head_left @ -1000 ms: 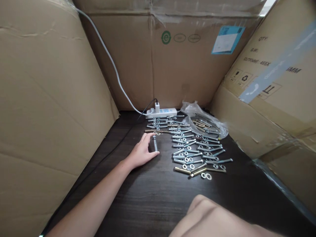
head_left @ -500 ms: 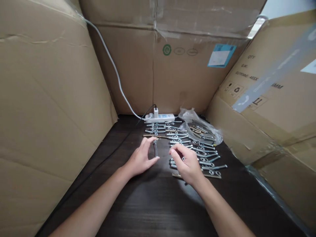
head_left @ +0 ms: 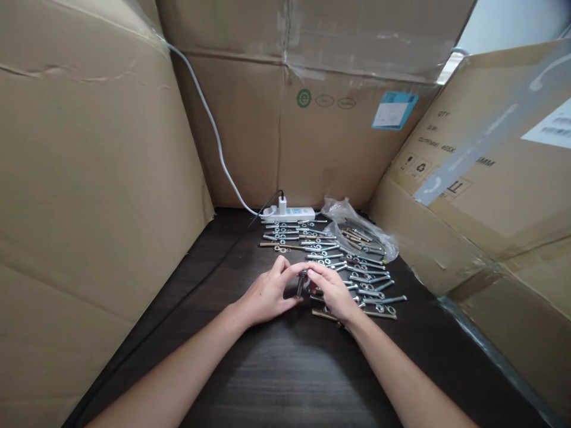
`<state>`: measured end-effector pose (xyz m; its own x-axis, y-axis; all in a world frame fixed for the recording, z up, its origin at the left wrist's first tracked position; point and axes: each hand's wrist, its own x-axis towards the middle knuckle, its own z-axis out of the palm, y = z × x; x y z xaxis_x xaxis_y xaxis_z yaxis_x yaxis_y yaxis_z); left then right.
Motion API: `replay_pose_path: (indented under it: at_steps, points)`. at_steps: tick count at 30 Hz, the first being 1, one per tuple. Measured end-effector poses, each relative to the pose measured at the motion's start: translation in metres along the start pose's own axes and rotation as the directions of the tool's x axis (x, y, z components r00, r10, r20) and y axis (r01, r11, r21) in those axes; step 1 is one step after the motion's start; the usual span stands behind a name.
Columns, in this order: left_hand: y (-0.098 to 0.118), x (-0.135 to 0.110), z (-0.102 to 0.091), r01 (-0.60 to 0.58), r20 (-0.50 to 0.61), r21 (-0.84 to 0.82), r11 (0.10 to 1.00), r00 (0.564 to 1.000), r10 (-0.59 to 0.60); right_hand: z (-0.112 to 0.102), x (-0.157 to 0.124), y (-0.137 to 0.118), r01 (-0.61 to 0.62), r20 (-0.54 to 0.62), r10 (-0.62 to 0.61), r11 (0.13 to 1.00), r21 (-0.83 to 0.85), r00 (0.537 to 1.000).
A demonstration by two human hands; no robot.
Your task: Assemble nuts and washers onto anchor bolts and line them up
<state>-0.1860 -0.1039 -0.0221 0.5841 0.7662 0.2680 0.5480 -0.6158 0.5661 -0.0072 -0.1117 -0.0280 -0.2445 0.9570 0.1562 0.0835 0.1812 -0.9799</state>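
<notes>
In the head view, I am holding one bolt [head_left: 301, 283] upright between both hands above the dark table [head_left: 276, 368], about midway between its left and right edges, well short of the far edge. My left hand [head_left: 267, 294] is pinching it from the left, thumb and forefinger closed on the shank; my right hand [head_left: 332, 291] is closing its fingertips on the upper end from the right. To do this well, I judge I should be keeping the left grip firm and low so the shank is not wobbling, and letting only the right fingertips work at the top. The bolt is looking short, silvery and straight, with a darker band near its top; finer detail is too small to tell. Just beyond my right hand, rows of bolts and washers [head_left: 357, 267] are lying toward the far edge, beside a clear plastic bag [head_left: 357, 223] and a white power strip [head_left: 289, 213].
</notes>
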Motion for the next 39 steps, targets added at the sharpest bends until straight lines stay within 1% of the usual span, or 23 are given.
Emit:
replay_pose_path:
  at_steps: [2, 8, 10, 14, 16, 21, 24, 28, 32, 39]
  points:
    - [0.0, 0.0, 0.0, 0.0, -0.002, 0.008, 1.0, 1.0, 0.0, 0.0, 0.0, 0.0, 0.002, -0.004, -0.002, 1.0, -0.003, 1.0]
    - [-0.002, -0.001, -0.002, -0.006, 0.03, 0.014, 1.0, 1.0, 0.006, 0.002, -0.001, 0.0, 0.08, -0.12, -0.098, 0.986, -0.145, 0.988]
    - [-0.002, -0.001, -0.002, -0.007, 0.031, 0.022, 1.0, 1.0, 0.007, 0.003, -0.001, 0.0, 0.073, -0.103, -0.086, 0.989, -0.127, 0.991]
    - [-0.002, -0.001, -0.003, -0.012, 0.023, 0.036, 0.999, 1.0, 0.011, 0.003, -0.001, 0.0, -0.015, -0.02, 0.015, 1.0, 0.0, 1.0]
    - [-0.002, -0.001, -0.004, -0.015, 0.011, 0.032, 0.999, 1.0, 0.015, 0.003, 0.0, -0.001, -0.031, -0.009, 0.031, 0.999, 0.035, 0.999]
    - [-0.007, -0.001, -0.002, -0.028, 0.014, 0.031, 0.999, 1.0, 0.028, 0.005, 0.001, 0.0, 0.064, -0.083, -0.066, 0.998, -0.026, 0.994]
    - [-0.008, -0.001, -0.001, -0.027, 0.026, 0.022, 0.999, 0.999, 0.027, 0.01, -0.001, 0.001, 0.062, -0.125, -0.069, 0.996, -0.061, 0.99]
    - [-0.007, 0.0, -0.001, -0.013, 0.034, 0.0, 1.0, 0.999, 0.013, 0.017, -0.005, 0.001, 0.052, -0.131, -0.06, 0.997, -0.065, 0.99]
    - [-0.006, 0.0, -0.002, -0.007, 0.013, -0.01, 1.0, 1.0, 0.007, 0.018, -0.006, 0.003, 0.018, -0.146, -0.026, 0.998, -0.052, 0.989]
    - [-0.005, -0.001, -0.003, 0.002, -0.02, 0.012, 1.0, 1.0, -0.001, 0.019, -0.007, 0.003, 0.084, -0.227, -0.112, 0.988, -0.129, 0.967]
